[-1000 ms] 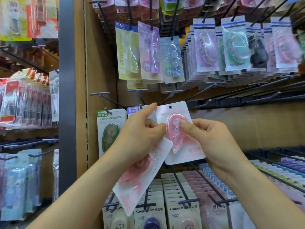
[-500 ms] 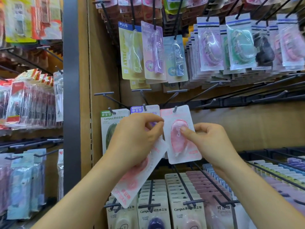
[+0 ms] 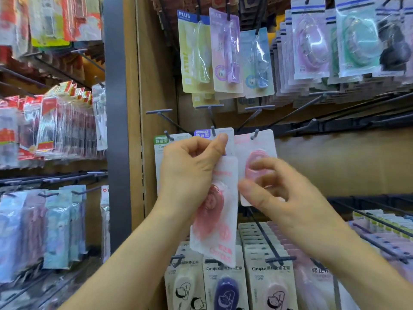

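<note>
Head — handheld pink packet [image 3: 215,211], wooden wall [image 3: 335,166]

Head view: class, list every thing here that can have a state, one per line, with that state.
left hand: grips the loose pink pack.
loose pink pack: unhung, dangling from that hand.
hung pink pack: on its peg.
right hand: blurred, in front of the hung pink pack; grip unclear.

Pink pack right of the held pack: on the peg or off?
On: hanging pack has the peg tip through its top hole. Right hand blurred, grip cannot tell.
</note>
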`<state>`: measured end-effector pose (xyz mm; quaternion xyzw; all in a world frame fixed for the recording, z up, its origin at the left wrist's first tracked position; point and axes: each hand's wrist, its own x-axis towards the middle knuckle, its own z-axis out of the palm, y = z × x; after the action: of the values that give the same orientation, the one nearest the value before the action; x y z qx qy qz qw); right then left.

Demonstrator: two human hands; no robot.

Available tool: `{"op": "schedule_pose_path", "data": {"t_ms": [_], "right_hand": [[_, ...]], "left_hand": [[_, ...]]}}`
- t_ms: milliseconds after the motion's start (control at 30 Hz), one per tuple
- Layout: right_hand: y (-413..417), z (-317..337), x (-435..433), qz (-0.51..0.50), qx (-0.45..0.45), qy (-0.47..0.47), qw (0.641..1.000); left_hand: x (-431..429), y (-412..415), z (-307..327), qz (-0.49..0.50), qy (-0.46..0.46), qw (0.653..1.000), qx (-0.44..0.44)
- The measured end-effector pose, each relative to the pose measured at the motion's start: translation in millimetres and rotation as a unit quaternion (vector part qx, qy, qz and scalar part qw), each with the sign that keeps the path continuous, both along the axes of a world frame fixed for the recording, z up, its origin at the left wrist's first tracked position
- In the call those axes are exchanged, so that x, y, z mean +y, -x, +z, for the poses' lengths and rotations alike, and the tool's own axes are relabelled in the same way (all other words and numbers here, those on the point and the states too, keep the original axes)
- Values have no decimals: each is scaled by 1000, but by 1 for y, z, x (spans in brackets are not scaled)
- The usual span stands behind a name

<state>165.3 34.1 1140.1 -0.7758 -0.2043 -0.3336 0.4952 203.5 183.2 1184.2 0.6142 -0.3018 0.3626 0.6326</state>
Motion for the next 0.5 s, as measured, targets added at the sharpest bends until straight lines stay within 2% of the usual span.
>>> {"op": "schedule_pose_path", "data": {"t_ms": [33, 67, 133, 267, 400, 500], "right_hand": [[3, -6, 9, 108, 57, 19, 992], [3, -13, 16, 164, 85, 56, 981], [-3, -24, 21, 153, 71, 72, 983], [-5, -26, 7, 197, 78, -54, 976], [-5, -24, -6, 201, 75, -84, 973], [-6, -24, -8, 195, 66, -101, 973]], "left_hand": [[-4, -1, 0, -5, 23, 1000, 2], [-8, 0, 0, -9, 44, 999, 9], [-12, 2, 0, -27, 67, 997, 31], [2, 0, 2, -130, 12, 987, 89], [16, -1, 1, -155, -7, 985, 75], [15, -3, -3, -124, -12, 991, 41]]}}
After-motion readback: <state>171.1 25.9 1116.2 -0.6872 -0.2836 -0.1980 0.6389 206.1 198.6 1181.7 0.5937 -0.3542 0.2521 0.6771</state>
